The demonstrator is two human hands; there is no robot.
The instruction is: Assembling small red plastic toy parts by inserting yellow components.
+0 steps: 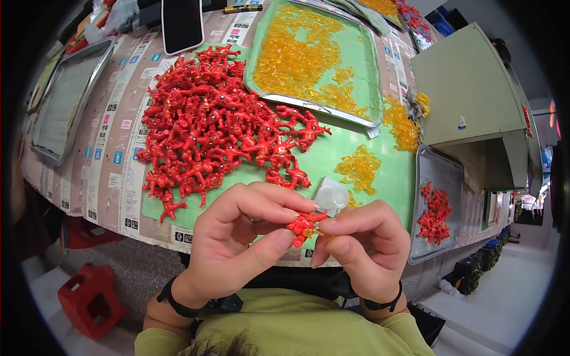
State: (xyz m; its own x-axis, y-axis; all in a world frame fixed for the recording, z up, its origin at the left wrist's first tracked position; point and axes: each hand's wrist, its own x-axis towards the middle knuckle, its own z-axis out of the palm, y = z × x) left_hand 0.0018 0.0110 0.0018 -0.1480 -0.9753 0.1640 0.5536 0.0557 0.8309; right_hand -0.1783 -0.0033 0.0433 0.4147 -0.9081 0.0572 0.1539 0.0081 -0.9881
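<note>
Between thumb and fingers, my left hand (240, 228) grips a small red toy figure (301, 228) near the table's front edge. My right hand (368, 243) pinches a small clear yellow plastic piece (313, 233) against the figure's side; fingertips cover most of this piece. Just beyond the hands is a small whitish, translucent container (331, 194). A large heap of red figures (208, 118) lies past my left hand on a green mat (314, 157). Past my right hand sits a loose cluster of yellow pieces (360, 169).
A metal tray (371, 77) with many yellow pieces stands at the back. To the right, a grey tray (424, 178) holds red parts beside a large beige machine (469, 89). Another metal tray (65, 113) and a phone (182, 24) lie left. A red stool (92, 299) stands below.
</note>
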